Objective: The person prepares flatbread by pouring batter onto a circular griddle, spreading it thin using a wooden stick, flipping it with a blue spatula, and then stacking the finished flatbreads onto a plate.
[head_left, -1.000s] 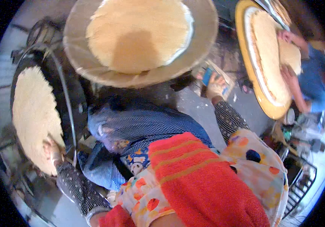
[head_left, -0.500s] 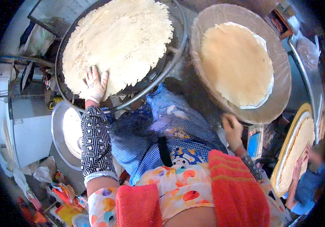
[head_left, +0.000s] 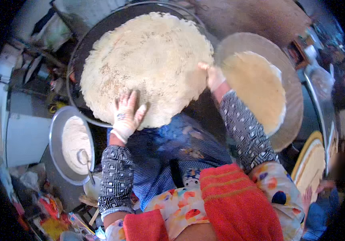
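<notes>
- Head view: a thin round sheet (head_left: 150, 66) lies on a dark round pan (head_left: 96, 36).
- Left hand (head_left: 127, 114) rests on its near part, spread and not grasping; right hand (head_left: 214, 77) is at its right edge, whether gripping I cannot tell.
- Step seems two-handed handling; lifting would call for even support.
- Rightward, another sheet (head_left: 256, 90) lies in a wide container (head_left: 295, 108).

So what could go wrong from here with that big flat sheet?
The thin-looking sheet has a ragged rim, so it might tear near the right hand. If the dark pan is hot, which I can't tell, the left hand on the sheet could feel it. The left sleeve might knock the ladle.
</notes>
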The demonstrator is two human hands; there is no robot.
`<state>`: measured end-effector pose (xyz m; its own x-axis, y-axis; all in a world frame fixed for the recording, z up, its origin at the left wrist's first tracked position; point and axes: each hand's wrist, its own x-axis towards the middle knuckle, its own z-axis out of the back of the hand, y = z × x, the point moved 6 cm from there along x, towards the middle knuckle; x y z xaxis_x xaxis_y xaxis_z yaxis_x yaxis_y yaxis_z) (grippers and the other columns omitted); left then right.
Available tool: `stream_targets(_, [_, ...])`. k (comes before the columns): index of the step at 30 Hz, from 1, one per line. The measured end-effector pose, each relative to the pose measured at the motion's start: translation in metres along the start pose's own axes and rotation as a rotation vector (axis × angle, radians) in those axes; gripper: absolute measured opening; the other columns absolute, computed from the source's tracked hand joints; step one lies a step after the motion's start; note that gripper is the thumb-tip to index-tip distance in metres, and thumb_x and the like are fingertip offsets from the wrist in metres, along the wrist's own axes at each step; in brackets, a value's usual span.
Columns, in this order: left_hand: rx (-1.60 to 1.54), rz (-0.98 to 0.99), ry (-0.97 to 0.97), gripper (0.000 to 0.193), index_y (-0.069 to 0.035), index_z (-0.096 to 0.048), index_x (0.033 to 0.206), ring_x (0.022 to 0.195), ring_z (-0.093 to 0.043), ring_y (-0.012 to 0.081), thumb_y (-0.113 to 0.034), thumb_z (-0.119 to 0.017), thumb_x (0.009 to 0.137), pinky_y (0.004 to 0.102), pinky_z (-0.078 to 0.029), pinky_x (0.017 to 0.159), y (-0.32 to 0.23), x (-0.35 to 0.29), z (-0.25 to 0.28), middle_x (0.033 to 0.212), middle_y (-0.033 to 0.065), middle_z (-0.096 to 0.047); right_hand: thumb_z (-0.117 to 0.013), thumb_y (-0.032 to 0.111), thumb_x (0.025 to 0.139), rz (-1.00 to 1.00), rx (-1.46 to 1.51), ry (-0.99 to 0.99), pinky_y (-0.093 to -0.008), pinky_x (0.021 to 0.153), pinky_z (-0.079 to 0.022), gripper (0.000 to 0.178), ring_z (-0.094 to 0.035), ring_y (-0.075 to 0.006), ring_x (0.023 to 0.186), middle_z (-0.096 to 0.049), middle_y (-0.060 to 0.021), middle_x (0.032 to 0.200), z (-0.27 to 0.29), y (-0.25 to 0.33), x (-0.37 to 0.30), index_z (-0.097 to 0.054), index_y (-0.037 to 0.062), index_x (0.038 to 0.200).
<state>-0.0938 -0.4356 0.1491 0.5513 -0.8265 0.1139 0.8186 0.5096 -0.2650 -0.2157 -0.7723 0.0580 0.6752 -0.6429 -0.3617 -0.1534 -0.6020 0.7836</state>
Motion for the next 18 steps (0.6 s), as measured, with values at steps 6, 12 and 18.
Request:
stream_targets(6, [-0.033, -0.058, -0.348, 0.050, -0.003, -0.044, 0.138, 0.125, -0.043, 0.0364, -0.028, -0.052, 0.096, 0.0472, -0.031, 0.107, 0.020, -0.026, 0.037, 0.135, 0.0220, -0.045, -0.054, 0.013, 0.092, 0.889, -1.605, 0.256, -0.0352, 0.093, -0.049, 0.022, -0.066, -0.0243, 0.100, -0.070, -0.0141, 0.107, 0.098, 0.230, -0.029, -0.069, 0.0047, 0.107])
stream_targets(12, [0.012, 0.241, -0.379, 0.032, 0.001, -0.054, 0.121, 0.105, -0.054, 0.0391, -0.021, -0.052, 0.097, 0.0451, -0.043, 0.094, 0.106, -0.051, 0.022, 0.113, 0.0233, -0.057, -0.071, 0.022, 0.077, 0.337, -1.672, -0.255, -0.0348, 0.067, -0.053, 0.017, -0.066, -0.0211, 0.079, -0.071, -0.0111, 0.086, 0.132, 0.495, -0.068, -0.072, 0.0059, 0.081])
stream_targets(18, [0.132, 0.235, -0.127, 0.037, -0.006, -0.053, 0.127, 0.113, -0.049, 0.0371, -0.027, -0.047, 0.098, 0.0482, -0.030, 0.105, 0.142, -0.091, -0.017, 0.116, 0.0188, -0.056, -0.069, 0.016, 0.062, 0.727, -2.896, -0.024, -0.0394, 0.055, -0.049, 0.011, -0.060, -0.0299, 0.060, -0.066, -0.0103, 0.070, 0.017, 0.472, -0.035, -0.066, 0.0066, 0.067])
